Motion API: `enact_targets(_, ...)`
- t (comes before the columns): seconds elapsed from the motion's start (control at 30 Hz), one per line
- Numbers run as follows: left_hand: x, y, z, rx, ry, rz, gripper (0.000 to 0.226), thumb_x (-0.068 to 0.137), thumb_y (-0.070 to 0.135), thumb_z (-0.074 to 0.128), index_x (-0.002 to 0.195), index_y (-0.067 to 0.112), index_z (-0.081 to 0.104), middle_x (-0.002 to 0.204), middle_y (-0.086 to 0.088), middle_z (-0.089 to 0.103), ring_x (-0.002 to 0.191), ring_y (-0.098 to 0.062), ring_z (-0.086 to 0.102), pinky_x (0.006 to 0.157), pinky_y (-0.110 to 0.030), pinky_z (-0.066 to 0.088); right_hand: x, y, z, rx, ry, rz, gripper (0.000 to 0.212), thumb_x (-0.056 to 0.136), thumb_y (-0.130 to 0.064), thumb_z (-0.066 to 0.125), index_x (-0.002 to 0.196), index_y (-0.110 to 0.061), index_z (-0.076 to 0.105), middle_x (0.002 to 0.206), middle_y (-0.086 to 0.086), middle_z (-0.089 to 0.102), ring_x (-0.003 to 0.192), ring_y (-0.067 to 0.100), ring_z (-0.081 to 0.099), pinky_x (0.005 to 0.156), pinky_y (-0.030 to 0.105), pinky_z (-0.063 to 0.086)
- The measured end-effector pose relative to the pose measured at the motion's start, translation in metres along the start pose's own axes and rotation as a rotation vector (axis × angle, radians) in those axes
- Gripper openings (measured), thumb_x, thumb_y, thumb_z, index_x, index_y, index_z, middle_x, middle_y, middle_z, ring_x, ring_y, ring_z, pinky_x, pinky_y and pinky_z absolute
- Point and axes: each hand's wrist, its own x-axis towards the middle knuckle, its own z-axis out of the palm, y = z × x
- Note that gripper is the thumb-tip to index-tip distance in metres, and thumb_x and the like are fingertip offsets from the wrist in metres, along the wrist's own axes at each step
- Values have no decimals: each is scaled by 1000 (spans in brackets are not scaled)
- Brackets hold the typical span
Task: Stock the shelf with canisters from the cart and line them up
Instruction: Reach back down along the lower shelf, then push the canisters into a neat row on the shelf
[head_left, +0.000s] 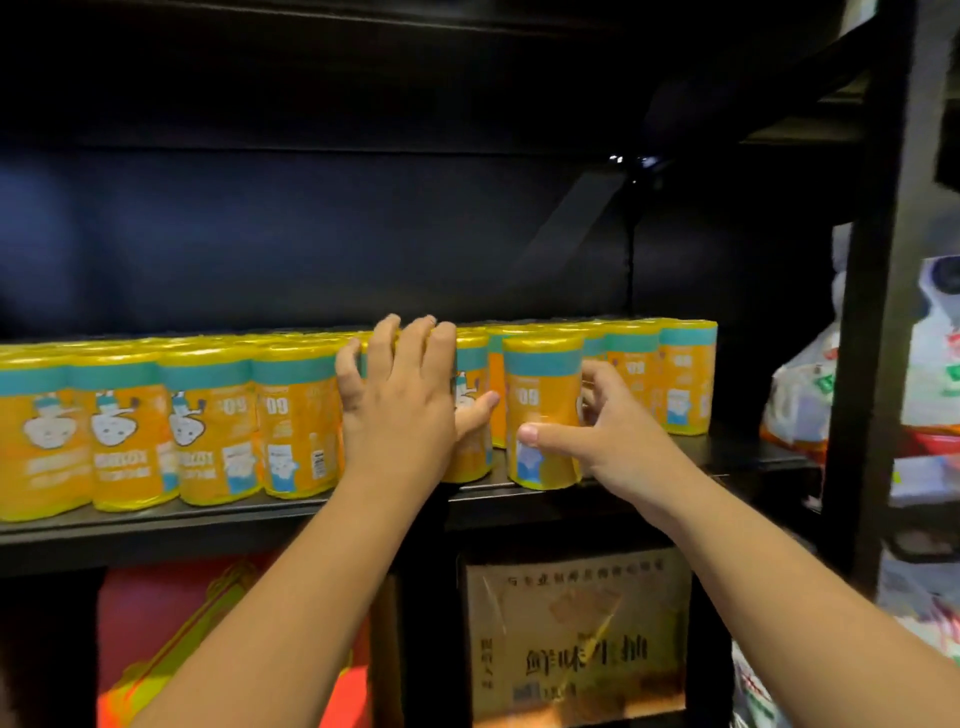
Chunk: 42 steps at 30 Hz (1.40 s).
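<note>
Dark shelf (182, 522); left hand (400, 410), right hand (618, 441) grip canisters (540, 384).

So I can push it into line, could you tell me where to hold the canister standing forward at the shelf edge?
Grip the forward canister round its mid-body from the front right, as the right hand does: it stands upright, with front and right side open, while other canisters crowd its left and back.

Head view faces the shelf (156, 526) closely, seemingly about level; edges blurred.
</note>
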Motion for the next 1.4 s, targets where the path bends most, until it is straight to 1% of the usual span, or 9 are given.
enact_targets(0.2, -15, -6, -7, 99, -86, -2, 84, 92, 76, 18, 159, 25, 16, 165, -9, 25, 152, -35, 17, 119, -52, 21, 9, -6, 2, -77, -78, -29, 67, 77, -43, 83, 136, -32, 53, 127, -15, 64, 117, 10, 62, 96, 38, 58)
enact_targets(0.33, -28, 3, -13, 83, -131, -68, 79, 95, 69, 24, 160, 26, 13, 168, -13, 9, 153, -40, 10, 116, -56, 28, 13, -7, -1, -105, -32, 10, 68, 79, -35, 82, 136, -27, 46, 130, -8, 63, 118, 14, 63, 97, 43, 57)
enact_targets(0.47, -41, 18, -18, 26, -163, -125, 76, 96, 62, 36, 160, 27, 17, 168, -9, 9, 154, -37, 7, 116, -56, 28, 5, -3, 2, -219, -6, -35, 66, 82, -42, 78, 135, -24, 43, 138, -3, 59, 125, 19, 59, 101, 42, 54)
enact_targets(0.6, -59, 27, -27, -52, -231, -182, 76, 97, 58, 48, 161, 31, 16, 169, -5, 5, 155, -30, 5, 117, -54, 24, -17, 10, 1, -483, 161, -234, 72, 89, -54, 68, 145, -20, 39, 143, 0, 44, 134, 20, 41, 108, 39, 40)
enact_targets(0.83, -114, 44, -45, -94, -247, -236, 56, 91, 51, 54, 139, 24, 53, 154, -5, 38, 142, -30, 34, 105, -54, 36, -87, 65, 10, -430, 245, -582, 40, 87, -35, 64, 121, -14, 62, 118, 5, 57, 113, 28, 49, 98, 37, 37)
enact_targets(1.07, -232, 28, -67, -50, -388, -250, 45, 87, 37, 59, 124, 13, 63, 132, -13, 56, 121, -36, 53, 95, -50, 47, -157, 137, 44, -476, -86, -463, 28, 87, -32, 60, 112, -20, 65, 110, -1, 56, 104, 20, 48, 85, 28, 25)
enact_targets(1.23, -342, -9, -109, 53, -658, -457, 49, 92, 44, 51, 127, 12, 61, 129, -12, 58, 117, -35, 55, 92, -51, 49, -209, 168, 105, -570, -454, -287, 31, 92, -37, 59, 121, -28, 61, 123, -6, 53, 119, 19, 49, 96, 42, 40)
enact_targets(1.33, -402, -27, -145, 97, -761, -588, 52, 90, 47, 47, 126, 12, 62, 119, -9, 62, 106, -34, 60, 85, -48, 53, -245, 172, 148, -576, -746, -250, 44, 95, -40, 55, 137, -28, 52, 140, -6, 46, 132, 20, 42, 107, 40, 35)
enact_targets(1.4, -447, -46, -178, 137, -826, -706, 56, 88, 50, 45, 126, 12, 63, 115, -9, 64, 101, -34, 61, 83, -47, 55, -278, 164, 188, -489, -885, -307, 45, 92, -38, 55, 135, -24, 54, 135, 0, 52, 125, 24, 48, 105, 37, 38)
